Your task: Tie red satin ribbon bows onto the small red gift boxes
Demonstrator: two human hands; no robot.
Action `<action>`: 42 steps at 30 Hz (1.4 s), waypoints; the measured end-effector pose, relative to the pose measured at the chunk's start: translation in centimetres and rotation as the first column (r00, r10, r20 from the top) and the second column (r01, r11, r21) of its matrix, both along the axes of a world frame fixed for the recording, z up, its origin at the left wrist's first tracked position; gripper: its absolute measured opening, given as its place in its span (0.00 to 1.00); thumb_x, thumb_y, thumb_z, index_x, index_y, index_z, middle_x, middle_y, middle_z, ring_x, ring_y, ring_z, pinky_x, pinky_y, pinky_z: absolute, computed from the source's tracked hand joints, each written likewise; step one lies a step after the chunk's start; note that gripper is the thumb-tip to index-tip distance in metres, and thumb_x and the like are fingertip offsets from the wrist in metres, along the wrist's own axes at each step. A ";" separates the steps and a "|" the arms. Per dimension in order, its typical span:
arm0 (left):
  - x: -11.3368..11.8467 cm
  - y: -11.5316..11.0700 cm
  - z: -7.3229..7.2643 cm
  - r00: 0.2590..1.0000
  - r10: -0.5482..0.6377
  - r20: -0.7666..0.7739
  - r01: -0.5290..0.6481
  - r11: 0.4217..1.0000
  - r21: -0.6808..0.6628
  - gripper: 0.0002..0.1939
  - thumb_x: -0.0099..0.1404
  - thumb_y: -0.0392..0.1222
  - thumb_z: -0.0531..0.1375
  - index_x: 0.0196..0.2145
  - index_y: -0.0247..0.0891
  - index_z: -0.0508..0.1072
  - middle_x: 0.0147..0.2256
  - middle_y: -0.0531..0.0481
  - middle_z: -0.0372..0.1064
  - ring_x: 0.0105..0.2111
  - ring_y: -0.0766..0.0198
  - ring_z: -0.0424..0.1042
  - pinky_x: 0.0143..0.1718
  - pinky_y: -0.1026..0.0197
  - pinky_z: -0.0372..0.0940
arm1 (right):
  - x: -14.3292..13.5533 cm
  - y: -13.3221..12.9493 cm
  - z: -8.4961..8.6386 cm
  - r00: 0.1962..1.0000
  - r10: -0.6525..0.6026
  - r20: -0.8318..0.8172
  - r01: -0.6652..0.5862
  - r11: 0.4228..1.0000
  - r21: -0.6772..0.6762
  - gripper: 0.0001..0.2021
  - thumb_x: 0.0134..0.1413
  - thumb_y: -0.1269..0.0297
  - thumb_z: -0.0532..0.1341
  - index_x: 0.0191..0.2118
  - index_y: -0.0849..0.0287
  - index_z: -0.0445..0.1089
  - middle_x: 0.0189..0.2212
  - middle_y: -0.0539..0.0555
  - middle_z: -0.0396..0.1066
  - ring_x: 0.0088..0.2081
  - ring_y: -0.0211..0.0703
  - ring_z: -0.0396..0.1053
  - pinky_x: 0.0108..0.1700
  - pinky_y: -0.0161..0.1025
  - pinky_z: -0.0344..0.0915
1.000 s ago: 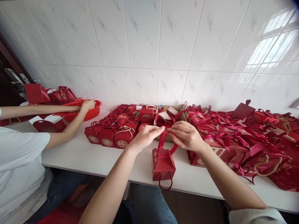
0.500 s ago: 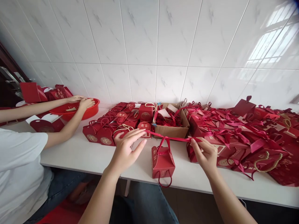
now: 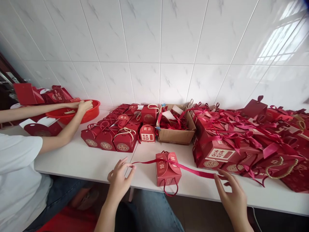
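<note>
A small red gift box (image 3: 168, 175) with gold characters and a cord handle stands near the table's front edge. Across its closed top runs a red ribbon (image 3: 190, 169), knotted at the middle and stretched out to both sides. On the left, my left hand (image 3: 120, 177) pinches one ribbon end between thumb and fingertips. The other end is pinched by my right hand (image 3: 231, 195), to the right of the box and lower than the knot. Neither hand touches the box itself.
Rows of red boxes (image 3: 106, 141) and a cardboard carton (image 3: 176, 137) of ribbons stand behind. Stacked beribboned boxes (image 3: 219, 151) fill the right side. At left, a co-worker's hands (image 3: 83, 105) are at a red basin (image 3: 93, 112). The white table's front edge (image 3: 193, 196) is close.
Both hands have come down and spread apart. The ribbon's knot has dropped from above the box onto its top, and the raised ribbon loop has closed down against the lid.
</note>
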State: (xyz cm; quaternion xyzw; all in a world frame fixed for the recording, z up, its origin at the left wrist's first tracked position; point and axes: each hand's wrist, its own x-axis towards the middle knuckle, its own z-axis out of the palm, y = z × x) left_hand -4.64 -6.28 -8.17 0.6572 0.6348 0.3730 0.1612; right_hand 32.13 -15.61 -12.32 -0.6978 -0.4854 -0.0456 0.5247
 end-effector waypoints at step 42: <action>7.1 3.7 -0.3 0.753 -0.292 0.590 0.520 0.814 -0.260 0.23 0.55 0.59 0.61 0.18 0.38 0.59 0.19 0.58 0.49 0.20 0.70 0.49 0.22 0.64 0.45 | -5.4 7.3 2.5 0.360 0.526 -0.770 -0.878 0.470 -0.088 0.24 0.52 0.43 0.60 0.22 0.57 0.52 0.17 0.42 0.44 0.21 0.31 0.39 0.23 0.35 0.36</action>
